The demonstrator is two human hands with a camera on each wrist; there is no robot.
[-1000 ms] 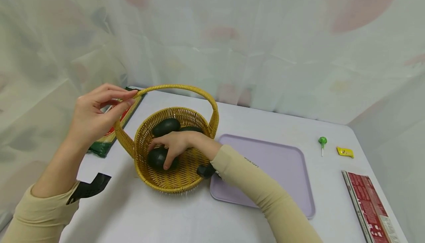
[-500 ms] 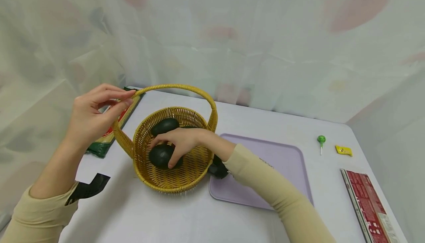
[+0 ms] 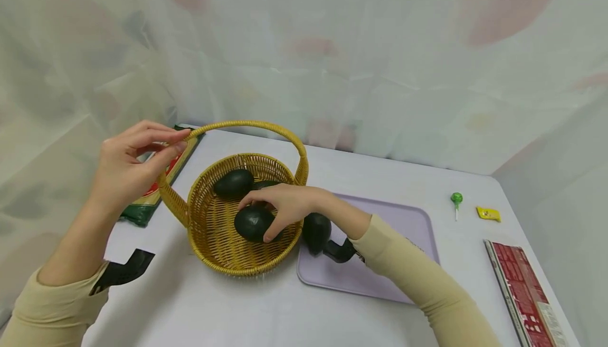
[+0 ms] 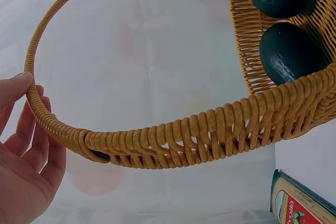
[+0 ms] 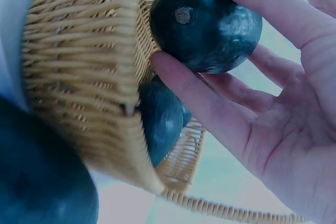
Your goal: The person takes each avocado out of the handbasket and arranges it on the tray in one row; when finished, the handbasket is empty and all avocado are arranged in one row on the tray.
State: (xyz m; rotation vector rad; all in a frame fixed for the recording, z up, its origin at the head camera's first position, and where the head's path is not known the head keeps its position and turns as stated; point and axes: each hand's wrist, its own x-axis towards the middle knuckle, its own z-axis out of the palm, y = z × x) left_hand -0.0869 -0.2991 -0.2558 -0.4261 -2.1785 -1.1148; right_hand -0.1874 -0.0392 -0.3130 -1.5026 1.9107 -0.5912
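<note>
The left hand (image 3: 130,165) pinches the handle (image 3: 249,123) between thumb and fingers, probably to steady the basket (image 3: 216,236). Inside it, two dark fruits (image 3: 234,183) lie towards the back. The right hand (image 3: 292,204) has thumb and fingers clamped around a third fruit (image 3: 253,224) at the basket's opening, I think for balanced hold; a fourth fruit (image 3: 316,231) lies on the purple tray (image 3: 396,212)

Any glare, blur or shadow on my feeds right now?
Right wrist: pale glare on the held fruit in the right hand, while the near fruit at lower left looks blurred; left wrist: a small highlight on the lower fruit in the basket; head: soft shadow on the table, left of the basket.
</note>
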